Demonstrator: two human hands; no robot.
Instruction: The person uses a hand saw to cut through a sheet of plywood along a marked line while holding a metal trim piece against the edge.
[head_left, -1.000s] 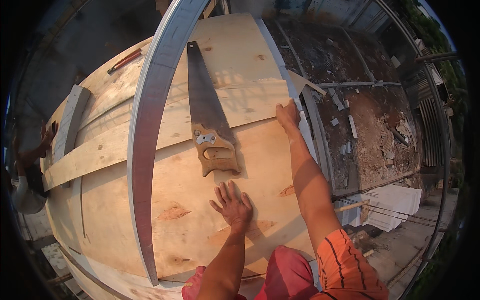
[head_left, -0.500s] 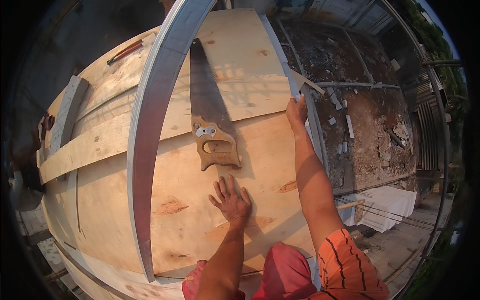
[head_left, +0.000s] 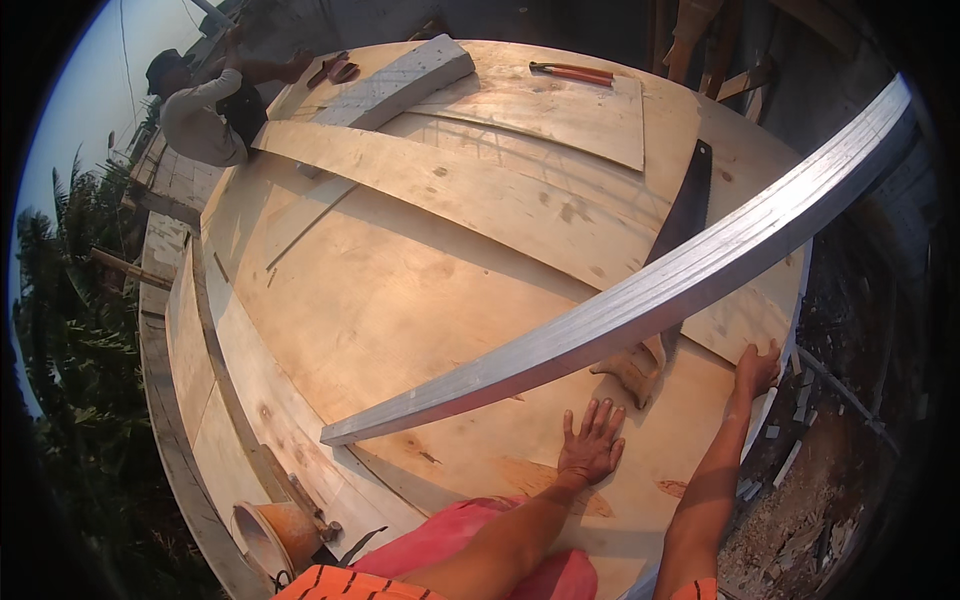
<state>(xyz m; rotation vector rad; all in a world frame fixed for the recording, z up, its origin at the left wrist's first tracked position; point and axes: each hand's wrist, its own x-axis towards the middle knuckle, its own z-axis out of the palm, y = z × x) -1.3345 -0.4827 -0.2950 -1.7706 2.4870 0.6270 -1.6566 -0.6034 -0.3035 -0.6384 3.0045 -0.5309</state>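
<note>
My left hand [head_left: 592,445] lies flat on the plywood sheet [head_left: 400,290], its fingers spread. My right hand [head_left: 758,368] is at the right end of a plywood strip [head_left: 480,190], fingers curled over its edge. Between the hands and just beyond them is a handsaw [head_left: 690,190]; its wooden handle [head_left: 632,380] points toward me. A long silvery metal bar [head_left: 620,310] slants across the view in front of the saw, hiding the middle of it. Whether the bar touches the saw cannot be seen.
Red-handled pincers [head_left: 580,74] and a grey block [head_left: 405,85] lie on the far boards. A co-worker [head_left: 205,115] is at the far left. An orange bucket [head_left: 285,532] stands near left. Rubble [head_left: 800,530] lies below the sheet's right edge.
My view has turned left, bringing in the co-worker, trees and bucket. The metal bar now appears diagonal instead of nearly upright. My hands keep about the same places on the wood.
</note>
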